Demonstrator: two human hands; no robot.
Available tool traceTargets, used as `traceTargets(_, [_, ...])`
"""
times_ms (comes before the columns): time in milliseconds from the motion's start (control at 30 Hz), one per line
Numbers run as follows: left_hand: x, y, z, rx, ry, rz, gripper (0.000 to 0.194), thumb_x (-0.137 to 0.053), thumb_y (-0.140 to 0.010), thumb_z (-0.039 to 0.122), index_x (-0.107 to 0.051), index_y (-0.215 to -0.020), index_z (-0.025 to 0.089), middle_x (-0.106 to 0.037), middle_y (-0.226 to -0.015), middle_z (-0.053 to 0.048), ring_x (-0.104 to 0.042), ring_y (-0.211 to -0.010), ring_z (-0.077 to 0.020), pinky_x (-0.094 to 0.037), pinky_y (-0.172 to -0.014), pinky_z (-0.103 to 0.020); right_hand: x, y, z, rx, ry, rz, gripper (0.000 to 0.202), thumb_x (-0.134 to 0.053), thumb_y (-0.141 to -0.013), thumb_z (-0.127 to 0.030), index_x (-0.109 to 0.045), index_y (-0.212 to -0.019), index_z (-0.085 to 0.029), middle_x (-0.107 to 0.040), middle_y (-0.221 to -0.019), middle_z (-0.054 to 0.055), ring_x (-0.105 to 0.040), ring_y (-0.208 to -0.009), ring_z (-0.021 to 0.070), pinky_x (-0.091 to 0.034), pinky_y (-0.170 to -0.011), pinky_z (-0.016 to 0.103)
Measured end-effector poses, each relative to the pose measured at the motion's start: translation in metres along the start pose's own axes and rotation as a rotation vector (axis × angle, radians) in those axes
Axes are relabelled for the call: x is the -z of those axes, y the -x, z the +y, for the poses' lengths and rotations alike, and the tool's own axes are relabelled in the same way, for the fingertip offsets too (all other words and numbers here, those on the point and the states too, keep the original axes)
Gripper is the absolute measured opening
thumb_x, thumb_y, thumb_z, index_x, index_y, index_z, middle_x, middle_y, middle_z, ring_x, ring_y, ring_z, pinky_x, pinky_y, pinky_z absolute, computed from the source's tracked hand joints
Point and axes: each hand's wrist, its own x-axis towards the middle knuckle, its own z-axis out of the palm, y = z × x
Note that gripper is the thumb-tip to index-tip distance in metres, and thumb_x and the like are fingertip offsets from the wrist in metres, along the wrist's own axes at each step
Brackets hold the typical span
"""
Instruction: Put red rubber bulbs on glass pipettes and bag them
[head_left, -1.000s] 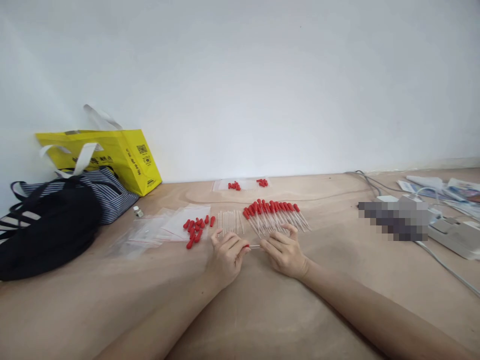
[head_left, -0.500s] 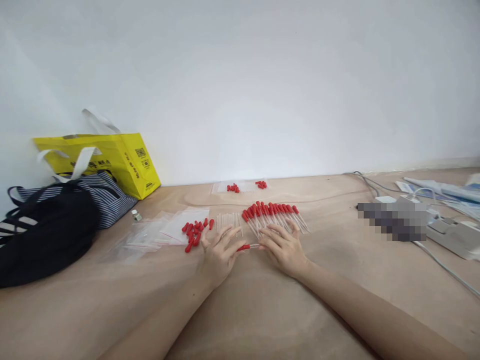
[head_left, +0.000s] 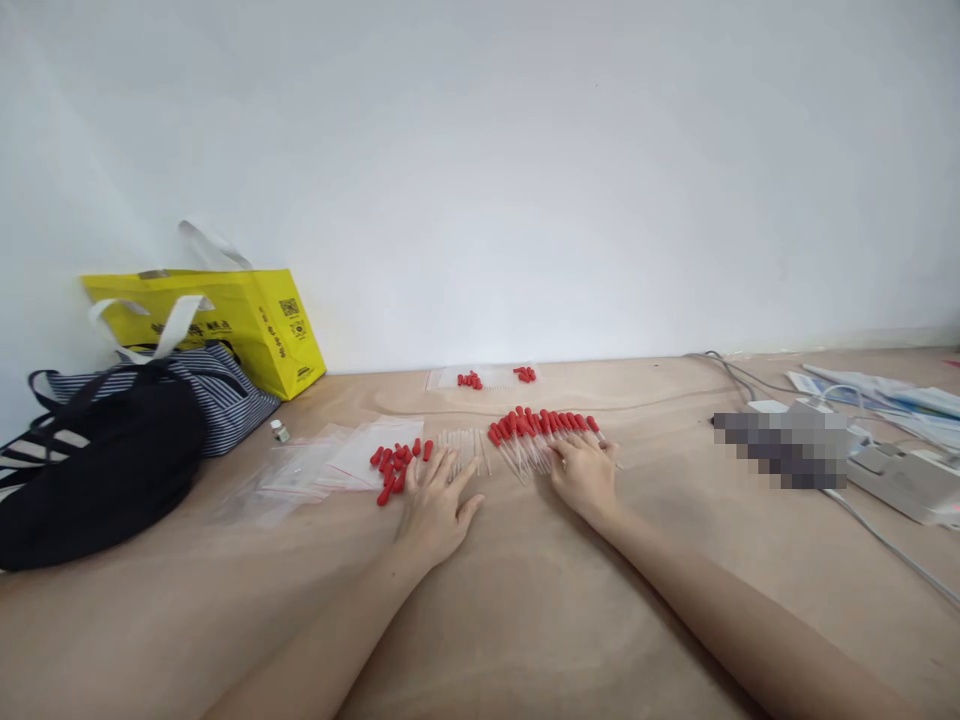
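Note:
My left hand (head_left: 437, 510) rests with fingers spread and nothing in them. Its fingertips are at the near ends of a group of bare thin glass tubes (head_left: 463, 440), right beside a pile of loose red rubber bulbs (head_left: 392, 468). My right hand (head_left: 586, 474) is over a slanting row of glass droppers with red bulbs (head_left: 529, 422). Its thumb and fingers are bent together on a dropper among the glass stems, and they hide most of it and the right part of the row's stems.
Clear plastic bags (head_left: 300, 468) and a small vial (head_left: 279, 431) lie left. Another bag (head_left: 491, 378) with red bulbs lies by the wall. A yellow bag (head_left: 274, 330), striped bag (head_left: 232, 400) and black bag (head_left: 112, 480) stand far left. Cables (head_left: 892, 540) and a power strip (head_left: 900, 480) lie right.
The dropper held between both hands has left the left hand. My right hand has moved forward and right onto the dropper row. My left hand's fingers have spread.

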Motion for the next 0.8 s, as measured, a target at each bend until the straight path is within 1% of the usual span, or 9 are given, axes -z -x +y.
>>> traceTargets(100, [0.000,0.000,0.000,0.013,0.001,-0.020,0.037,-0.049,-0.078,0.034,-0.050,-0.115,0.026,-0.048,-0.123,-0.012,-0.036,-0.118,-0.0291,-0.021,-0.093,-0.057,-0.008,-0.012,0.004,-0.224,0.020,-0.061,0.023,-0.041,-0.079,-0.024,-0.064,-0.074,-0.021,-0.064,-0.071,0.006,-0.050,-0.077,0.0216,-0.023,-0.070,0.036])
traceTargets(167, [0.000,0.001,0.001,0.017,0.004,-0.028,0.037,-0.048,-0.078,0.034,-0.050,-0.114,0.025,-0.048,-0.123,-0.012,-0.035,-0.118,-0.0295,-0.020,-0.092,-0.058,-0.011,-0.018,0.006,-0.330,0.025,-0.108,0.023,-0.041,-0.077,-0.025,-0.064,-0.080,-0.020,-0.065,-0.074,0.007,-0.051,-0.080,0.0239,-0.024,-0.071,0.037])
traceTargets(233, [0.000,0.001,0.000,0.015,0.011,-0.026,0.036,-0.048,-0.078,0.034,-0.051,-0.113,0.025,-0.048,-0.122,-0.012,-0.035,-0.118,-0.0300,-0.020,-0.092,-0.058,-0.013,-0.023,0.009,-0.394,0.027,-0.150,0.023,-0.042,-0.077,-0.026,-0.063,-0.084,-0.020,-0.065,-0.076,0.008,-0.052,-0.083,0.0255,-0.024,-0.072,0.038])
traceTargets(367, [-0.002,0.001,0.000,0.011,0.018,-0.011,0.034,-0.048,-0.078,0.034,-0.053,-0.111,0.025,-0.049,-0.121,-0.012,-0.035,-0.117,-0.0300,-0.020,-0.092,-0.058,-0.016,-0.025,0.013,-0.451,0.033,-0.227,0.023,-0.043,-0.077,-0.029,-0.062,-0.085,-0.020,-0.065,-0.077,0.008,-0.052,-0.085,0.0260,-0.024,-0.074,0.040])
traceTargets(467, [-0.003,0.002,0.000,0.020,0.012,-0.015,0.034,-0.047,-0.079,0.035,-0.053,-0.110,0.026,-0.049,-0.121,-0.012,-0.035,-0.117,-0.0293,-0.020,-0.092,-0.057,-0.019,-0.024,0.016,-0.457,0.035,-0.235,0.023,-0.043,-0.076,-0.031,-0.063,-0.084,-0.021,-0.065,-0.079,0.007,-0.053,-0.085,0.0255,-0.024,-0.074,0.040])
traceTargets(667, [-0.001,0.004,-0.004,0.044,0.003,-0.035,0.032,-0.047,-0.079,0.036,-0.055,-0.108,0.026,-0.051,-0.119,-0.013,-0.035,-0.117,-0.0311,-0.020,-0.090,-0.060,-0.018,-0.020,0.020,-0.354,0.061,-0.139,0.022,-0.046,-0.077,-0.031,-0.062,-0.084,-0.019,-0.063,-0.085,0.009,-0.052,-0.084,0.0255,-0.024,-0.072,0.038])
traceTargets(733, [-0.001,0.004,-0.005,0.055,-0.019,-0.035,0.031,-0.047,-0.079,0.036,-0.055,-0.106,0.025,-0.050,-0.119,-0.013,-0.034,-0.118,-0.0313,-0.020,-0.090,-0.059,-0.016,-0.019,0.014,-0.297,0.071,-0.097,0.020,-0.047,-0.077,-0.030,-0.062,-0.083,-0.019,-0.062,-0.085,0.009,-0.051,-0.084,0.0248,-0.024,-0.072,0.037])
traceTargets(800, [0.000,0.003,-0.004,0.067,-0.040,-0.026,0.030,-0.048,-0.078,0.035,-0.056,-0.105,0.024,-0.050,-0.119,-0.014,-0.035,-0.117,-0.0309,-0.024,-0.088,-0.056,-0.013,-0.020,0.000,-0.210,0.060,-0.078,0.019,-0.046,-0.077,-0.029,-0.062,-0.079,-0.019,-0.062,-0.083,0.008,-0.051,-0.082,0.0233,-0.023,-0.072,0.037])
